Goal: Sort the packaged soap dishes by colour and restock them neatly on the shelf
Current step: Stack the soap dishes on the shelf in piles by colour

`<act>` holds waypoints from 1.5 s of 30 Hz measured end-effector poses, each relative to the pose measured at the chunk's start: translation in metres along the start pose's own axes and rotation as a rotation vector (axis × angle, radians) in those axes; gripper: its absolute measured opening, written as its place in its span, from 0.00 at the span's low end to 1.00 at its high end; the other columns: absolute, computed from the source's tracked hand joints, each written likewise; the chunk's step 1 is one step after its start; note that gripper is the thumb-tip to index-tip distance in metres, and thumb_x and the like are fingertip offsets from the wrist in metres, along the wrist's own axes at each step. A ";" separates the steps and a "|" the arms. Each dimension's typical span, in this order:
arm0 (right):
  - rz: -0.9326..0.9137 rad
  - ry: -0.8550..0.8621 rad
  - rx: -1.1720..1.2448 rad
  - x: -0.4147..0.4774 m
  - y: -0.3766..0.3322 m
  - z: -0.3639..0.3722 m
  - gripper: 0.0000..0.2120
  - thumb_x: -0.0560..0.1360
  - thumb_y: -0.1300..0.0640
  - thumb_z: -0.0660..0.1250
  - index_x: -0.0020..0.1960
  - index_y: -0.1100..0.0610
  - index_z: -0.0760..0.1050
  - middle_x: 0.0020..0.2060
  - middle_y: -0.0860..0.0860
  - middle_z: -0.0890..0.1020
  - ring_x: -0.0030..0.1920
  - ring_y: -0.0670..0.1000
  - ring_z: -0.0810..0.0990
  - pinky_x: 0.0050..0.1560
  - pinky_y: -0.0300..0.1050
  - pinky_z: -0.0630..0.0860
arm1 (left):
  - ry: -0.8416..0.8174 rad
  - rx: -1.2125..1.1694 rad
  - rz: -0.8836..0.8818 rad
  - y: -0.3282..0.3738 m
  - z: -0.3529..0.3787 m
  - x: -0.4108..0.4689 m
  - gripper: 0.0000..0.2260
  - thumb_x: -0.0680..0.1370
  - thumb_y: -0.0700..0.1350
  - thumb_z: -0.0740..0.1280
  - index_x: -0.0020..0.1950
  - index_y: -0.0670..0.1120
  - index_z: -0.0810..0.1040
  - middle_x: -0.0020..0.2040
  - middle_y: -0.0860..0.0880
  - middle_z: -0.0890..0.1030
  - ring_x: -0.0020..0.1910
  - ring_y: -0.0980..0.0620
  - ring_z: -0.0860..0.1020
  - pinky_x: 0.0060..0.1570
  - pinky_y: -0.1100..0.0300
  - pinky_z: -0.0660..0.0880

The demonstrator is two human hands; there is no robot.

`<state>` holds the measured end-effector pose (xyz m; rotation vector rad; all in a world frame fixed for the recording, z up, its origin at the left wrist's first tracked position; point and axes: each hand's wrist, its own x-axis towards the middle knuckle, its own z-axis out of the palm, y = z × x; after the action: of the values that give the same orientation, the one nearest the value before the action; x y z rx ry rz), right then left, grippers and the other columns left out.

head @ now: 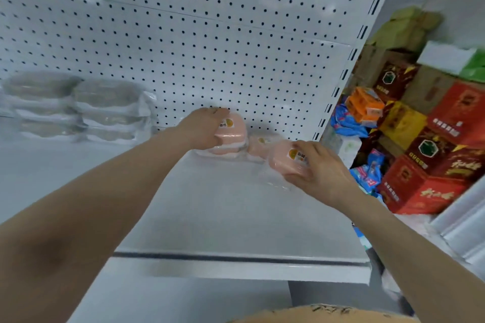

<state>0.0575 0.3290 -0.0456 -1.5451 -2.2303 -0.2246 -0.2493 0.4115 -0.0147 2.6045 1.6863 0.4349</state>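
**Both hands on pink dishes at the back of the shelf**

Head view: the left hand [203, 126] reaches to the rear of the white shelf [236, 217]. Its fingers curl over the far side of a wrapped pink dish [233, 134] and its thumb is on the near side, so it grips it. Under these fingers the dish seems to lie on another pink pack, just in front of the pegboard [210, 34].

The right hand [322, 168] grips a second pink dish [284, 162] in clear wrap. Its fingers curl over the right end, next to the yellow label. Whether this dish rests on the shelf or is held just above it, I cannot tell.

Between the two sets of fingers, towards the pegboard, lies a third pink dish [258, 145], blurred.

Well to the left of the left fingers, grey dishes [78, 107] sit in two stacks against the pegboard. To the right of the right fingers, beyond the shelf end, are red and yellow cartons [433, 152].
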 end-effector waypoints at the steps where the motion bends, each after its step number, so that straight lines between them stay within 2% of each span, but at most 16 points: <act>1: 0.011 -0.010 -0.005 0.008 0.002 0.002 0.33 0.69 0.40 0.72 0.69 0.49 0.68 0.62 0.49 0.75 0.62 0.56 0.74 0.60 0.53 0.73 | -0.016 -0.001 0.016 -0.005 0.005 0.007 0.26 0.74 0.43 0.70 0.70 0.46 0.68 0.67 0.48 0.73 0.63 0.45 0.71 0.63 0.54 0.68; 4: 0.042 0.021 0.002 0.036 0.005 0.007 0.34 0.66 0.39 0.74 0.68 0.48 0.69 0.62 0.48 0.76 0.62 0.56 0.74 0.61 0.56 0.71 | -0.049 0.064 0.080 -0.020 0.024 0.020 0.22 0.77 0.45 0.66 0.70 0.48 0.68 0.69 0.50 0.70 0.68 0.47 0.67 0.67 0.54 0.63; 7: 0.046 0.044 -0.081 0.069 0.002 0.008 0.35 0.65 0.38 0.74 0.69 0.43 0.69 0.64 0.45 0.75 0.65 0.56 0.71 0.63 0.54 0.67 | 0.124 0.117 0.127 -0.034 0.043 0.022 0.21 0.77 0.41 0.67 0.69 0.47 0.71 0.70 0.46 0.70 0.71 0.40 0.64 0.70 0.48 0.61; 8: 0.053 0.023 -0.102 0.079 0.000 0.007 0.35 0.66 0.38 0.74 0.70 0.42 0.68 0.66 0.44 0.74 0.66 0.55 0.68 0.62 0.52 0.64 | 0.203 0.107 0.137 -0.036 0.047 0.020 0.21 0.75 0.38 0.69 0.67 0.47 0.74 0.68 0.44 0.73 0.68 0.38 0.68 0.68 0.46 0.65; 10: 0.060 -0.032 -0.111 0.100 -0.004 0.011 0.35 0.67 0.39 0.73 0.71 0.40 0.66 0.67 0.41 0.71 0.67 0.54 0.64 0.60 0.49 0.61 | 0.331 0.084 0.155 -0.036 0.053 0.018 0.21 0.71 0.34 0.72 0.63 0.45 0.78 0.60 0.42 0.78 0.58 0.36 0.76 0.57 0.44 0.74; 12: 0.054 -0.085 -0.067 0.114 -0.004 0.021 0.33 0.68 0.40 0.73 0.70 0.39 0.67 0.68 0.40 0.70 0.67 0.54 0.63 0.61 0.48 0.60 | 0.390 0.075 0.159 -0.035 0.057 0.016 0.21 0.70 0.32 0.72 0.61 0.45 0.79 0.57 0.42 0.80 0.53 0.37 0.78 0.50 0.45 0.78; 15: 0.003 -0.167 -0.050 0.121 0.006 0.046 0.26 0.73 0.45 0.71 0.69 0.43 0.70 0.67 0.41 0.72 0.66 0.57 0.67 0.65 0.50 0.65 | 0.419 0.066 0.148 -0.034 0.064 0.018 0.19 0.73 0.36 0.70 0.63 0.44 0.78 0.58 0.41 0.79 0.55 0.37 0.78 0.54 0.43 0.77; 17: -0.041 -0.160 -0.022 0.120 0.012 0.060 0.23 0.77 0.49 0.68 0.71 0.48 0.71 0.68 0.48 0.73 0.65 0.60 0.71 0.67 0.51 0.65 | 0.437 0.069 0.127 -0.032 0.068 0.019 0.16 0.76 0.43 0.64 0.63 0.43 0.78 0.59 0.41 0.79 0.57 0.37 0.77 0.57 0.42 0.75; 19: -0.074 -0.101 0.005 0.116 0.013 0.069 0.22 0.78 0.51 0.63 0.71 0.53 0.72 0.66 0.55 0.74 0.64 0.62 0.72 0.67 0.55 0.66 | 0.436 0.084 0.116 -0.029 0.072 0.019 0.18 0.77 0.47 0.59 0.63 0.43 0.77 0.59 0.41 0.79 0.57 0.37 0.76 0.59 0.42 0.74; 21: -0.057 -0.028 -0.020 0.109 0.010 0.074 0.23 0.78 0.50 0.57 0.71 0.53 0.71 0.66 0.55 0.74 0.65 0.62 0.71 0.64 0.59 0.68 | 0.456 0.091 0.122 -0.028 0.076 0.021 0.16 0.77 0.46 0.64 0.64 0.43 0.77 0.60 0.41 0.78 0.58 0.36 0.75 0.60 0.41 0.72; 24: -0.055 0.054 -0.090 0.098 0.006 0.082 0.23 0.80 0.49 0.51 0.72 0.52 0.68 0.67 0.54 0.72 0.66 0.60 0.69 0.64 0.59 0.68 | 0.475 0.104 0.113 -0.028 0.082 0.025 0.17 0.76 0.43 0.69 0.65 0.43 0.76 0.60 0.42 0.77 0.59 0.35 0.74 0.62 0.41 0.71; 33: -0.060 -0.023 -0.178 0.099 0.006 0.077 0.23 0.81 0.47 0.49 0.73 0.51 0.65 0.68 0.52 0.71 0.66 0.59 0.69 0.65 0.59 0.66 | 0.439 0.168 0.077 -0.018 0.076 0.020 0.17 0.77 0.44 0.68 0.65 0.44 0.75 0.61 0.43 0.77 0.60 0.36 0.73 0.62 0.41 0.69; 37: -0.088 -0.043 -0.207 0.094 0.004 0.061 0.23 0.81 0.45 0.49 0.71 0.53 0.69 0.66 0.54 0.73 0.65 0.60 0.71 0.66 0.61 0.66 | 0.406 0.155 0.097 -0.003 0.063 0.011 0.17 0.75 0.42 0.69 0.64 0.43 0.75 0.60 0.43 0.77 0.59 0.37 0.73 0.63 0.42 0.69; 40: -0.160 -0.027 -0.215 0.080 0.008 0.043 0.24 0.80 0.46 0.51 0.70 0.55 0.70 0.63 0.55 0.75 0.62 0.60 0.74 0.63 0.57 0.69 | 0.450 0.133 0.145 0.017 0.054 -0.002 0.17 0.72 0.41 0.73 0.60 0.41 0.78 0.56 0.42 0.80 0.54 0.37 0.77 0.59 0.44 0.74; 43: -0.212 0.010 -0.235 0.054 0.015 0.023 0.23 0.79 0.48 0.55 0.68 0.58 0.72 0.61 0.58 0.77 0.60 0.61 0.76 0.62 0.56 0.71 | 0.486 0.142 0.188 0.042 0.047 -0.019 0.14 0.74 0.44 0.70 0.59 0.41 0.79 0.53 0.43 0.81 0.52 0.39 0.78 0.56 0.48 0.75; 45: -0.217 0.010 -0.243 0.029 0.022 0.010 0.23 0.80 0.47 0.56 0.68 0.59 0.72 0.62 0.59 0.77 0.60 0.62 0.76 0.61 0.57 0.72 | 0.480 0.147 0.197 0.063 0.044 -0.035 0.15 0.74 0.44 0.71 0.60 0.42 0.79 0.53 0.44 0.81 0.52 0.40 0.78 0.55 0.49 0.75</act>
<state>0.0666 0.3658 -0.0450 -1.4086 -2.4356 -0.5850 -0.1958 0.3599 -0.0554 2.9641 1.6199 1.0549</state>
